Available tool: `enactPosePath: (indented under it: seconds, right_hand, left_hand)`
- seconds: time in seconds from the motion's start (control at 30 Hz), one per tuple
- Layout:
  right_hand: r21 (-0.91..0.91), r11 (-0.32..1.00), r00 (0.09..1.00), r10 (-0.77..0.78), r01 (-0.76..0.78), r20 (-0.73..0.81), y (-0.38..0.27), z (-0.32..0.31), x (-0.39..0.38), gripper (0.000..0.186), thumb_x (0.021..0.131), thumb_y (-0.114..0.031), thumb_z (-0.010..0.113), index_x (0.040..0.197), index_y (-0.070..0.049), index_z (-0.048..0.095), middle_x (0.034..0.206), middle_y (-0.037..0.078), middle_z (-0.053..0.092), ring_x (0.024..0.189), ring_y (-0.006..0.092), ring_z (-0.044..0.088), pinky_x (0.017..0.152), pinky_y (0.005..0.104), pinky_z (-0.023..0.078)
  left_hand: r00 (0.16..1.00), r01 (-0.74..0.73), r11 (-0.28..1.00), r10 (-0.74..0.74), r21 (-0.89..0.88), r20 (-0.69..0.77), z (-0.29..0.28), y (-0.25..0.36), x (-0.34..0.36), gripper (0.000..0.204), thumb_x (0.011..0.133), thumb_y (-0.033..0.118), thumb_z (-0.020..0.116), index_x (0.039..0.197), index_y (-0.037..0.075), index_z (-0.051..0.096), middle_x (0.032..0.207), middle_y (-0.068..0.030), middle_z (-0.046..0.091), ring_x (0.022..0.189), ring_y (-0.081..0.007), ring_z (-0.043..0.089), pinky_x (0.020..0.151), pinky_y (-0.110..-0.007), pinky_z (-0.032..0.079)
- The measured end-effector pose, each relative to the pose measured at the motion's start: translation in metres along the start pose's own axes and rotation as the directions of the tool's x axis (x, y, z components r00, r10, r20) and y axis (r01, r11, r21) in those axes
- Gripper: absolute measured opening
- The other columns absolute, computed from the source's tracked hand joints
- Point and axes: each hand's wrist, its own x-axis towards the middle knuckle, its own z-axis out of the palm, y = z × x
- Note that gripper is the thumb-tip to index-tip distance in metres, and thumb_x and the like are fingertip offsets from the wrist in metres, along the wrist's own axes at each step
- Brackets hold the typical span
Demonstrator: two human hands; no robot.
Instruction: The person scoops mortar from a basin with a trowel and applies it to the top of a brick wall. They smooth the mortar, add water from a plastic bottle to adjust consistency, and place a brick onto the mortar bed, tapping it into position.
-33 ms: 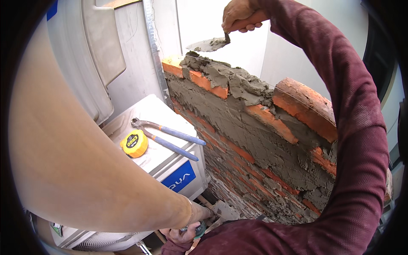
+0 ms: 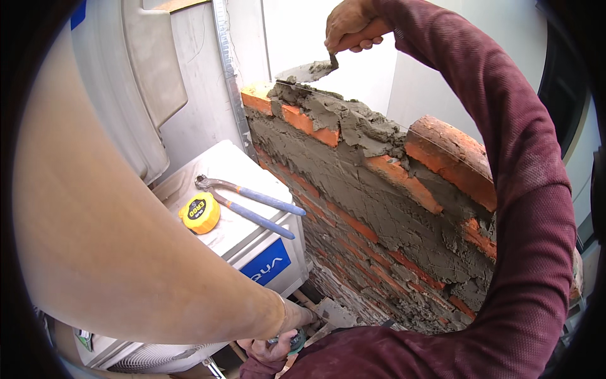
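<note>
My right hand (image 2: 351, 26) grips the trowel (image 2: 308, 72) at the top-left edge of the brick wall (image 2: 353, 180); my left hand's (image 2: 264, 349) hold I can't tell. Likely spreading mortar (image 2: 369, 129); next calls for a level blade.

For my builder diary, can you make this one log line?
right hand: holds trowel near top of brick wall | left hand: low, grip unclear | white unit: pincers, tape measure on top

The trowel handle (image 2: 365, 35) is orange-brown, the mortar (image 2: 363, 129) grey, the bricks (image 2: 404, 182) orange, the sleeve (image 2: 530, 158) maroon.
</note>
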Motion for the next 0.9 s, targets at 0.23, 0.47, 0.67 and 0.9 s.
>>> enactPosePath:
  seconds: [0.23, 0.47, 0.67, 0.9]
  right_hand:
    - [0.053, 0.956, 0.940, 0.273, -0.290, 0.206, -0.001, -0.001, 0.016, 0.021, 0.093, -0.031, 0.059, 0.084, -0.012, 0.061, 0.070, 0.000, 0.056, 0.056, 0.0121, 0.048, 0.051, 0.0316, 0.041]
    - [-0.003, 0.964, 0.932, 0.257, -0.265, 0.256, 0.009, 0.009, -0.020, 0.021, 0.094, -0.033, 0.055, 0.087, -0.014, 0.060, 0.068, -0.003, 0.055, 0.053, 0.0095, 0.049, 0.046, 0.0263, 0.040]
    - [0.066, 0.992, 0.992, 0.107, -0.111, 0.071, 0.046, 0.010, -0.057, 0.033, 0.098, -0.028, 0.044, 0.102, 0.000, 0.060, 0.059, 0.004, 0.055, 0.039, 0.0087, 0.049, 0.031, 0.0257, 0.042]
    - [0.140, 0.955, 0.962, 0.245, -0.260, 0.119, 0.030, 0.025, -0.008, 0.029, 0.099, -0.026, 0.041, 0.103, -0.002, 0.057, 0.062, 0.003, 0.056, 0.040, 0.0060, 0.049, 0.031, 0.0212, 0.042]
  left_hand:
    - [0.995, 0.084, 0.989, -0.077, -0.118, 0.065, 0.007, -0.003, -0.009, 0.089, 0.072, 0.030, 0.086, 0.143, 0.011, 0.036, 0.131, -0.0129, 0.034, 0.123, -0.0344, 0.042, 0.099, -0.049, 0.042]
    - [1.000, 0.006, 0.999, -0.005, -0.048, 0.027, 0.002, -0.004, 0.005, 0.073, 0.074, 0.037, 0.083, 0.133, 0.015, 0.046, 0.122, -0.0115, 0.044, 0.108, -0.0335, 0.048, 0.091, -0.050, 0.043]
    - [0.999, 0.043, 0.996, -0.041, -0.083, 0.029, 0.008, -0.005, 0.000, 0.079, 0.074, 0.034, 0.083, 0.138, 0.013, 0.042, 0.125, -0.0123, 0.039, 0.117, -0.0351, 0.045, 0.097, -0.051, 0.040]
    - [0.999, 0.024, 0.992, -0.020, -0.127, 0.037, 0.007, -0.011, -0.007, 0.085, 0.074, 0.029, 0.084, 0.142, 0.013, 0.038, 0.129, -0.0141, 0.036, 0.124, -0.0374, 0.041, 0.101, -0.053, 0.038]
